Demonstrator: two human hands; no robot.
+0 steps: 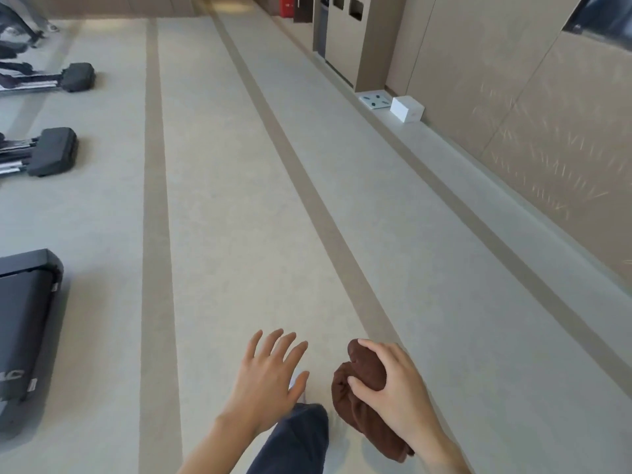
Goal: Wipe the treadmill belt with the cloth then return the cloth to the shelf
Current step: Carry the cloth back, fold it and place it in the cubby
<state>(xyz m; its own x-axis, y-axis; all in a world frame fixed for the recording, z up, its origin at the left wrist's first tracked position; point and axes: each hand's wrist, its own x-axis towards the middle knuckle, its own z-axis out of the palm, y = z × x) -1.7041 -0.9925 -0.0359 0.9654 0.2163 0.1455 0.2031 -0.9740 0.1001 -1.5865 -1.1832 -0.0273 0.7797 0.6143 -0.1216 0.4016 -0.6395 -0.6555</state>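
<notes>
My right hand [396, 381] grips a bunched brown cloth [362, 374] low in the view, with its tail hanging down below my wrist. To its left, my left hand [270, 374] is spread with straight fingers and holds nothing. The rear end of a dark treadmill [27, 323] lies at the left edge, well apart from both hands. My leg in dark trousers [301, 436] shows between my arms. No shelf is identifiable in the frame.
A pale floor with darker stripes [307, 186] runs ahead. The black ends of other gym machines [54, 150] line the left side. Along the right wall stand a white box [407, 109], a flat scale [374, 100] and tall beige cabinets [355, 39].
</notes>
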